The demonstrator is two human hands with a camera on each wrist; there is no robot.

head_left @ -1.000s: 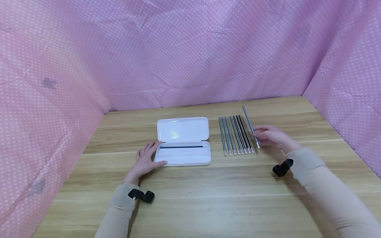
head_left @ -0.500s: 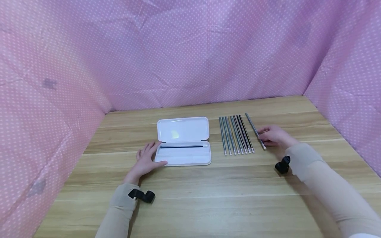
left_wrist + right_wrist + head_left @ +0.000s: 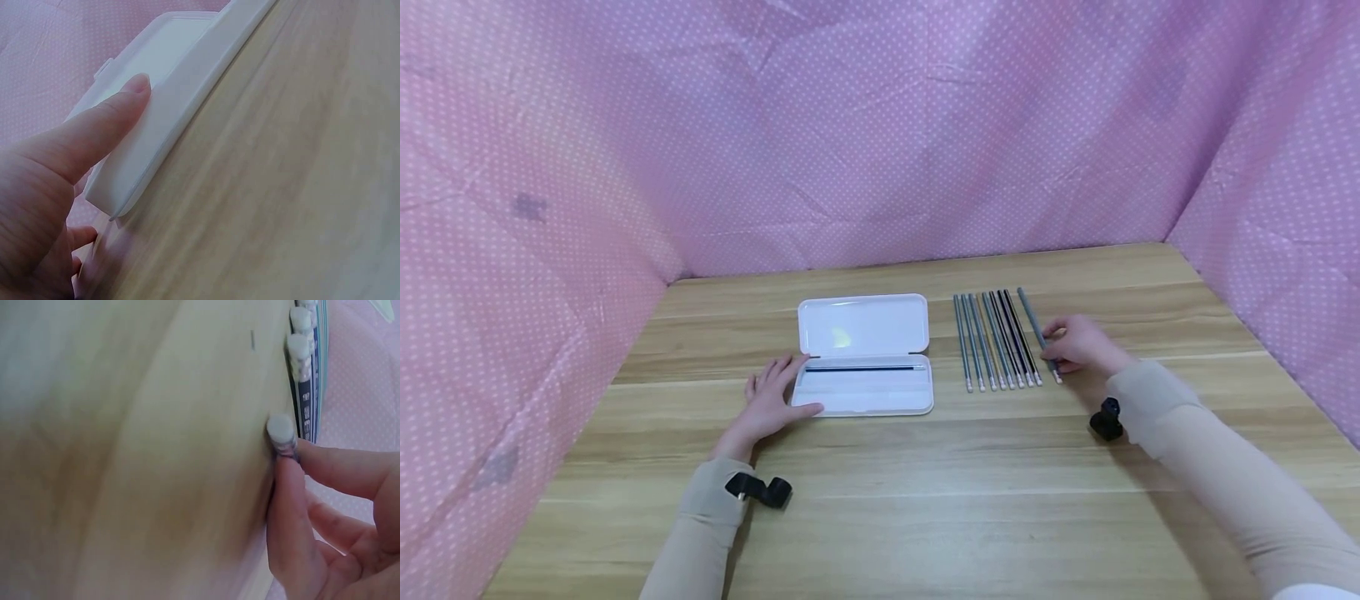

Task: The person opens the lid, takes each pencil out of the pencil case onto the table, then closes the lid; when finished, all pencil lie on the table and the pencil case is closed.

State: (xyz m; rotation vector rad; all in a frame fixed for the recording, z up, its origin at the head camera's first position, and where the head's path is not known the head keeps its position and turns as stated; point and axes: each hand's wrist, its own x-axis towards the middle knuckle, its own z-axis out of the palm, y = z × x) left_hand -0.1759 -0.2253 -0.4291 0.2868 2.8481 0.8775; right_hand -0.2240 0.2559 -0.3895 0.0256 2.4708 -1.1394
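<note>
At the right of the head view, my right hand (image 3: 1084, 343) pinches a grey-blue pencil (image 3: 1032, 315) between thumb and fingertips near its eraser end. The right wrist view shows its white eraser (image 3: 281, 429) close over the table. Left of it lies a row of several pencils (image 3: 997, 337), side by side with erasers toward me, some blue-grey, some dark. My left hand (image 3: 766, 406) rests with spread fingers on the left end of an open white pencil case (image 3: 865, 404), the straight thumb (image 3: 112, 119) on its front edge. One dark pencil (image 3: 857, 368) lies inside along the back.
The case's lid (image 3: 863, 325) lies folded back behind the tray. A wooden table (image 3: 925, 500) carries everything. Pink dotted cloth (image 3: 880, 150) hangs around the back and sides.
My right hand has lowered the pencil to the right of the row, then shifted it slightly left, closer to the others. My left hand has stayed on the case.
</note>
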